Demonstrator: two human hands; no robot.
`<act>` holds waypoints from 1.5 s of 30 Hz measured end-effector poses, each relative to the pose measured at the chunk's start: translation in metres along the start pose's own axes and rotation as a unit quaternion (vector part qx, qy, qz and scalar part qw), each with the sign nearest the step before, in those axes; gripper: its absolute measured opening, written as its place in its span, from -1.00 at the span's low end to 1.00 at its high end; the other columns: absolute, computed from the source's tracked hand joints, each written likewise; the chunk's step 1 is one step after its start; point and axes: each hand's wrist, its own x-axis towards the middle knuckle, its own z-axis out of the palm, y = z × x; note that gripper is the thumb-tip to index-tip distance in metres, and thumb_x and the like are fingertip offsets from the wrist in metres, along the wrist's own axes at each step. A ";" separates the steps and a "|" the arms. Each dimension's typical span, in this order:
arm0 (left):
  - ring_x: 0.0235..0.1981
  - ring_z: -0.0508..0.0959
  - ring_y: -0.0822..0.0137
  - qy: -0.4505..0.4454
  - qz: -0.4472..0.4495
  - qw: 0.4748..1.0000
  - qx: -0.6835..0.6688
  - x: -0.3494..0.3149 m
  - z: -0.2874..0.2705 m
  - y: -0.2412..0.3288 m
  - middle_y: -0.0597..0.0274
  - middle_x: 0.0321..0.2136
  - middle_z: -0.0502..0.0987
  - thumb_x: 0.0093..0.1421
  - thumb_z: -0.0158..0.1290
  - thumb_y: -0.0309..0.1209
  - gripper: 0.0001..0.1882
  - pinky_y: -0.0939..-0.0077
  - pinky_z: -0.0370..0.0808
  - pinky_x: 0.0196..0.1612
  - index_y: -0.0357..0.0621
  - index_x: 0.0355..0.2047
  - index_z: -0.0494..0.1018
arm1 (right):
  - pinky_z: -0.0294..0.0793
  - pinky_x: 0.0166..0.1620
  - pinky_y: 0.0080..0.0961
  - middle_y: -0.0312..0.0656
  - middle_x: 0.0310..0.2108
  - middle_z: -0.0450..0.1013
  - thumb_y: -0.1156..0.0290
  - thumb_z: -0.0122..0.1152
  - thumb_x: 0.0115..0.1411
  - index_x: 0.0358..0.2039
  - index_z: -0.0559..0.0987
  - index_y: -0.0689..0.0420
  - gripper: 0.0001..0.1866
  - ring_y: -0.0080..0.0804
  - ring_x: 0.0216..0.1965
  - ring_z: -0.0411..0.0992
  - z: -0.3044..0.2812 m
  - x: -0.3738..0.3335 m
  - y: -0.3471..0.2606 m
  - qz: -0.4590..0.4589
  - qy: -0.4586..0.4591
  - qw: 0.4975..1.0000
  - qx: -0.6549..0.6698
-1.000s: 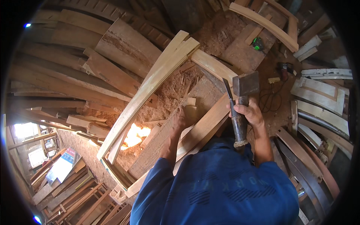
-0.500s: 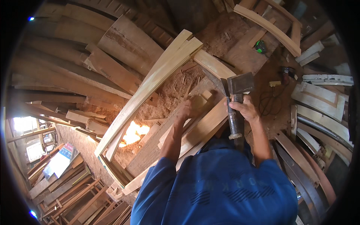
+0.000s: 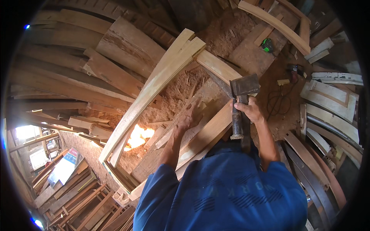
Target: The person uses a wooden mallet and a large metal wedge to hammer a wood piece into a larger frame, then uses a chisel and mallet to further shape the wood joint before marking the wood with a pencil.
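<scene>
mallet (image 3: 245,85) and chisel (image 3: 236,126) sit together in the right hand (image 3: 251,110), its fingers and thumb closed round both handles. the mallet's dark, blocky head is above the fist, its handle hanging down toward the blue shirt (image 3: 223,188); the chisel lies alongside on the left, handle end downward. from where i stand, the left hand (image 3: 189,116) is loose, fingers stretched out and gripping nothing i can see. it is over a plank (image 3: 149,161) inside a pale wooden frame, near a light strip (image 3: 165,139); whether the palm touches the wood, i can't tell.

the frame's near rail (image 3: 212,129) slants between the hands, close to the shirt. its far rail (image 3: 152,92) runs long across to the left, and a crosspiece (image 3: 217,65) joins on near the top. shavings (image 3: 179,90) cover the floor within, with a patch of glaring light (image 3: 138,138) beside the far rail.

past the mallet, a green and black tape measure (image 3: 266,45) rests on a board, and a dark cord (image 3: 278,104) loops on the floor. boards (image 3: 58,81) are stacked deep on the left; white panels (image 3: 331,96) lean at the right.
</scene>
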 end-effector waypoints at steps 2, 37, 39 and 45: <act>0.04 0.54 -0.27 -0.098 -0.056 0.993 -0.034 0.006 0.000 0.004 -0.15 0.06 0.53 0.19 0.14 -0.32 -0.31 -0.08 0.49 0.08 0.13 0.34 0.22 | 0.60 -0.14 -0.39 -0.20 -0.33 0.61 0.33 0.43 0.14 -0.23 0.62 0.23 -0.73 -0.43 -0.33 0.57 0.002 -0.002 -0.003 0.006 0.006 1.000 0.006; -0.02 0.59 -0.24 -0.048 -0.266 0.960 0.073 -0.078 0.047 -0.077 -0.18 0.01 0.57 0.20 0.20 -0.12 -0.38 -0.11 0.52 -0.05 0.00 0.22 0.33 | 0.59 -0.21 -0.43 -0.21 -0.37 0.61 0.28 0.45 0.10 -0.28 0.64 0.23 -0.70 -0.45 -0.36 0.56 0.003 0.012 0.005 -0.001 -0.004 1.000 0.002; -0.06 0.60 -0.25 -0.044 -0.248 0.967 0.045 -0.062 0.051 -0.071 -0.18 -0.03 0.59 0.21 0.18 -0.14 -0.39 -0.10 0.53 -0.09 -0.01 0.23 0.32 | 0.59 -0.19 -0.42 -0.22 -0.37 0.61 0.26 0.45 0.10 -0.24 0.64 0.23 -0.68 -0.44 -0.34 0.56 -0.003 0.009 0.003 -0.002 -0.025 1.000 0.007; -0.10 0.62 -0.25 -0.065 -0.251 0.958 0.124 0.016 0.006 0.003 -0.20 -0.14 0.62 0.23 0.13 -0.19 -0.39 -0.09 0.53 -0.09 0.00 0.27 0.28 | 0.61 -0.16 -0.40 -0.19 -0.31 0.61 0.32 0.47 0.09 -0.19 0.63 0.23 -0.67 -0.42 -0.34 0.57 -0.053 -0.008 -0.024 -0.009 -0.017 1.000 0.015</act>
